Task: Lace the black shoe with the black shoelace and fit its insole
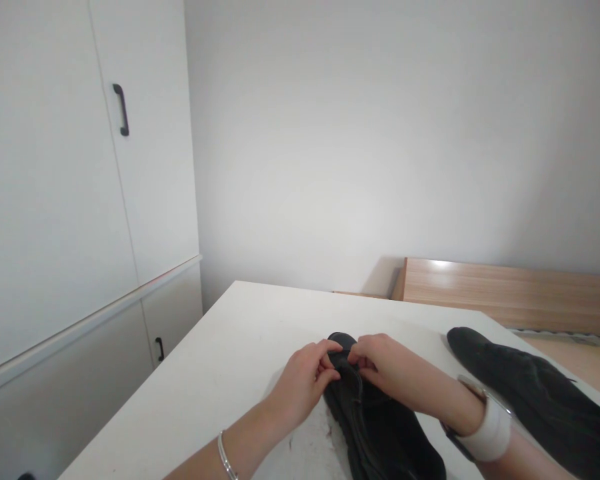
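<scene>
A black shoe (397, 433) lies on the white table in front of me, its rounded far end pointing away. My left hand (313, 373) comes in from the left, thumb and fingers closed in a pinch on the shoe's upper near that far end. Opposite it, my right hand (373, 360) pinches the same part with bent fingers. The fingertips are close together and cover the spot between them, so any lace or small piece there is hidden. To the right of my right forearm lies a second black shoe (535, 393), which neither hand touches.
The white table (220, 373) has some dark scuffs beside the near shoe. At the left stands a white cabinet (50, 200) with dark handles. A wooden headboard-like panel (505, 293) is behind the table on the right, against the pale wall (355, 133).
</scene>
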Tool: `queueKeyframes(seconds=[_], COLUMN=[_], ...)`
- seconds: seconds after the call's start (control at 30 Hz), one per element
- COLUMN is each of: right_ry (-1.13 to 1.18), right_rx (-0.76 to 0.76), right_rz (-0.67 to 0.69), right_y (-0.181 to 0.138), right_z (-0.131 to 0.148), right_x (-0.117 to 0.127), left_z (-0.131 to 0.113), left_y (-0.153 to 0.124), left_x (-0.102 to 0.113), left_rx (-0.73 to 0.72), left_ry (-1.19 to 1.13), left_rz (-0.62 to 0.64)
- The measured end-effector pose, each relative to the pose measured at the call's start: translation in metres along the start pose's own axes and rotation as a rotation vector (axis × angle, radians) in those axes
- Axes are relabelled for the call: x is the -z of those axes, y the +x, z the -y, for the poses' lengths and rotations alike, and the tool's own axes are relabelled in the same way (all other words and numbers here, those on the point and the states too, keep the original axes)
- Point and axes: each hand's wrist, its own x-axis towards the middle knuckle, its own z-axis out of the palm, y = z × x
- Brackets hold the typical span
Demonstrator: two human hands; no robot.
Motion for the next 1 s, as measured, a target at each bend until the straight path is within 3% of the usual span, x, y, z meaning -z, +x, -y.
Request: queueKeyframes(seconds=[0.33,0.57,0.63,0.83,1.0], right_ry=[0.067,0.174,0.221,0.296,0.19], right_rx=[-0.067,-0.107,-0.109,0.104,0.156], right_rz=[-0.084,-0.197,-0.293,-0.821,-0.945], right_y=[0.005,0.003,0.001,-0.022,-0.041], right_z=[0.001,-0.003,-0.005,0.004,0.026], right_x=[-0.008,0.005,0.018,0.076,0.098], left_z=[-0.004,0.002,0.005,0.006,-0.007], left_y=[-0.001,-0.002,-0.003,-0.004,0.003], left_x=[0.004,0.004,0.007,0.021,0.017], left_rx=[-0.025,0.028,0.043,-0.005,-0.152], left_ry=[-0.047,0.023,0.077,0.351,0.439], left_rz=[0.031,0.074,0.101,0.132,0.052])
